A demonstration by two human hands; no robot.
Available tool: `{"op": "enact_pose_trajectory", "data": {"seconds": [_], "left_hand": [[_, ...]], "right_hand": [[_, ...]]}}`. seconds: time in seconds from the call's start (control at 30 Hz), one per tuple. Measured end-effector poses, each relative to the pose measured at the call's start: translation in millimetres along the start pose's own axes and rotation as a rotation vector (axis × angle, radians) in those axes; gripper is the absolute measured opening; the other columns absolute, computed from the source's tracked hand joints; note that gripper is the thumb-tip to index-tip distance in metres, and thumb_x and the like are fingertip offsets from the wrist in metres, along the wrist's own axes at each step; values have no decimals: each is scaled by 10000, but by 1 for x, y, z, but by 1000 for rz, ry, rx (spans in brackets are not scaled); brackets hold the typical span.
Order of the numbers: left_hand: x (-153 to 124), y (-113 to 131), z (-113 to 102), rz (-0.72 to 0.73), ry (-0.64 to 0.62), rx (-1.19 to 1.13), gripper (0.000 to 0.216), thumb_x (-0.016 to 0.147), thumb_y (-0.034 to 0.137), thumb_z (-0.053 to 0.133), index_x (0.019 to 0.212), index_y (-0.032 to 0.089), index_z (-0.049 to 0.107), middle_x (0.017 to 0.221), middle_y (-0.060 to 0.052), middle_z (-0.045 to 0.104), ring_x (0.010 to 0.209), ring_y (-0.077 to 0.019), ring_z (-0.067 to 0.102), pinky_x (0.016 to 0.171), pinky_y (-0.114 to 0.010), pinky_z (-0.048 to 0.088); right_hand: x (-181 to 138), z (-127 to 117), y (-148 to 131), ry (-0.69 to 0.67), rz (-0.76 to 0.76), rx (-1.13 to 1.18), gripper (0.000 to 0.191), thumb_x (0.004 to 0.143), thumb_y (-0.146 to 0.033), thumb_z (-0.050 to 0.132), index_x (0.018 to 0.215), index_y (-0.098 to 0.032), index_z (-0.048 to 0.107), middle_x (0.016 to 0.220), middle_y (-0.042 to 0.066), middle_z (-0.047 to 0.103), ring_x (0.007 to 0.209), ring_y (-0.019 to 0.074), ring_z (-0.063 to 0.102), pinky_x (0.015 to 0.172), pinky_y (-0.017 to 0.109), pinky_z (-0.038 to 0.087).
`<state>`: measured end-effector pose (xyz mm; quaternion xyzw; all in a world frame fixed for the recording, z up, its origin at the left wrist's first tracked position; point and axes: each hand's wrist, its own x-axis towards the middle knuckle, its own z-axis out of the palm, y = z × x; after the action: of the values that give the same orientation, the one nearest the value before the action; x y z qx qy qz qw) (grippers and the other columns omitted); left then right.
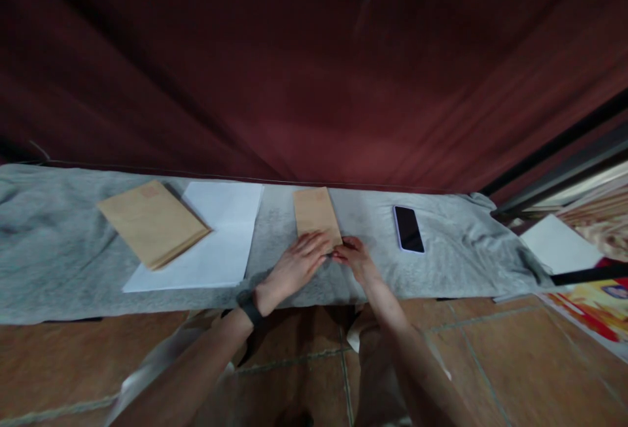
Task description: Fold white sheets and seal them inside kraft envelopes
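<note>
A brown paper envelope (315,210) lies flat on the grey cloth in front of me. My left hand (304,254), with a dark watch on its wrist, rests flat over the envelope's near end, fingers stretched out. At the near right corner, my right hand (354,257) has its fingers bent together on the envelope's edge. The near edge itself is mostly hidden under both hands. To the left, a stack of brown envelopes (154,221) sits partly on top of white paper sheets (216,237).
A phone (409,229) with a dark screen lies right of my hands. Grey cloth (456,250) covers the narrow bench. Behind it hangs a dark red curtain (314,100). White card (560,244) and a colourful printed sheet (596,309) are at the far right, above the tiled floor (549,355).
</note>
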<state>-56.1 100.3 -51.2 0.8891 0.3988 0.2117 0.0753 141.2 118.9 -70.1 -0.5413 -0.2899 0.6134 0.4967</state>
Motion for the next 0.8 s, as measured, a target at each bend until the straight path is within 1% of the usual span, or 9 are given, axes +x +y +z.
{"op": "enact_pose_trajectory", "data": {"seconds": [0.1, 0.23, 0.33, 0.43, 0.53, 0.6, 0.7, 0.77, 0.8], "left_hand": [[-6, 23, 19, 77, -50, 61, 451, 1048, 323, 411, 1442, 123, 503, 1533, -147, 512, 1460, -245, 432, 1211, -434, 361], [-18, 41, 36, 55, -47, 142, 552, 1036, 355, 435, 1506, 67, 401, 1586, -187, 423, 1501, -264, 358, 1219, -433, 340], [-23, 42, 41, 51, -54, 171, 591, 1032, 384, 452, 1530, 77, 367, 1604, -178, 394, 1511, -266, 337, 1229, -447, 323], [-25, 40, 43, -6, -45, 177, 638, 1019, 430, 478, 1532, 69, 362, 1608, -194, 378, 1518, -287, 319, 1234, -481, 308], [-25, 39, 44, -35, -47, 161, 652, 1012, 459, 480, 1520, 63, 384, 1604, -205, 380, 1515, -287, 326, 1229, -471, 318], [-25, 39, 45, -38, -60, 161, 639, 1013, 464, 473, 1513, 73, 403, 1603, -196, 388, 1508, -288, 343, 1227, -470, 321], [-23, 41, 46, -58, -70, 171, 636, 1012, 477, 470, 1501, 73, 425, 1598, -194, 397, 1502, -297, 352, 1222, -475, 323], [-22, 42, 47, -67, -71, 173, 641, 1009, 486, 472, 1498, 74, 430, 1600, -195, 394, 1506, -300, 344, 1220, -478, 325], [-22, 43, 48, -71, -71, 174, 637, 1009, 483, 473, 1498, 77, 432, 1603, -193, 390, 1508, -300, 339, 1221, -478, 324]], "right_hand": [[-8, 1, 5, -36, 35, 1, 375, 514, -350, 817, 780, -212, 592, 693, -21, 689, 635, 154, 643, 618, 280, 546], [-14, -4, 3, -22, 37, -4, 319, 559, -342, 804, 744, -220, 574, 691, -13, 685, 659, 155, 643, 609, 264, 528], [-18, -7, 3, -13, 42, -28, 297, 597, -326, 787, 766, -224, 566, 671, -22, 677, 642, 164, 652, 629, 294, 551], [-19, -9, 2, -33, 78, -114, 293, 632, -333, 774, 801, -228, 559, 647, -21, 683, 600, 179, 663, 622, 328, 567], [-18, -13, -2, -59, 114, -208, 278, 666, -350, 748, 823, -248, 543, 644, -21, 701, 591, 189, 677, 607, 338, 575], [-15, -16, -4, -68, 118, -254, 220, 704, -330, 709, 825, -260, 539, 649, -22, 711, 592, 189, 681, 595, 335, 579], [-10, -21, -7, -49, 101, -421, 96, 782, -265, 619, 835, -264, 540, 660, -15, 714, 565, 182, 670, 563, 319, 568], [-8, -22, -9, 6, 40, -623, 28, 825, -225, 567, 825, -251, 556, 637, -4, 689, 546, 186, 656, 541, 308, 548], [-9, -22, -9, 44, -13, -723, 43, 841, -211, 549, 822, -241, 573, 648, 7, 683, 571, 191, 663, 558, 307, 546]]}}
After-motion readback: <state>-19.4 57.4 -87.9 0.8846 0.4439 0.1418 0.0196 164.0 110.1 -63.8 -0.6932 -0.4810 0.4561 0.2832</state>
